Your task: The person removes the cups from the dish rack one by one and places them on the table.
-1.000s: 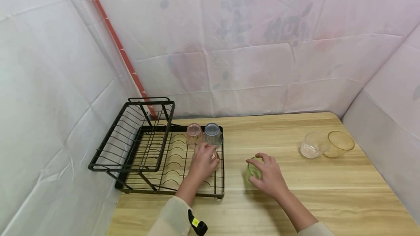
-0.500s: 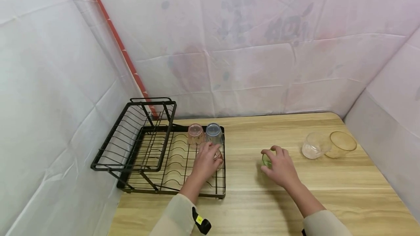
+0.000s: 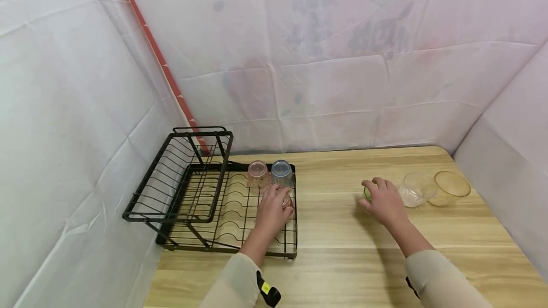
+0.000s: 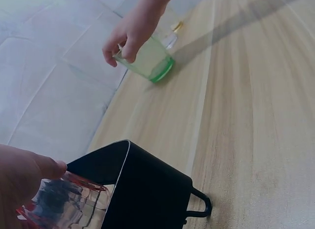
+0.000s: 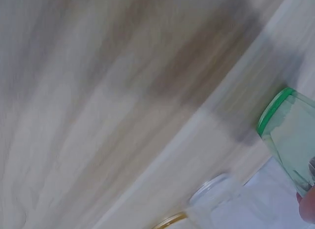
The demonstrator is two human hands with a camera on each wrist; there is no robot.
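Observation:
My left hand (image 3: 270, 208) holds a clear pinkish glass (image 3: 288, 201) from above, at the right side of the dish rack's lower tier. In the left wrist view the ribbed glass (image 4: 74, 204) shows beside the black tray wall, its far side hidden by my hand. Over on the right, my right hand (image 3: 385, 201) grips a green glass (image 4: 153, 61) by its upper rim, thumb and fingers on opposite sides. The thick green base (image 5: 275, 111) faces the tabletop, and most of the glass is hidden from the head view by the hand.
A pink glass (image 3: 258, 173) and a blue glass (image 3: 281, 173) stand upside down at the back of the black dish rack (image 3: 231, 250). A clear glass (image 3: 414, 189) and an amber-rimmed glass (image 3: 451, 188) stand close right of my right hand. White sheeting (image 3: 325, 84) walls the table.
My right hand has carried the green glass to the right and slightly back, from beside the rack toward the clear glass. My left hand stays at the pinkish glass in the rack.

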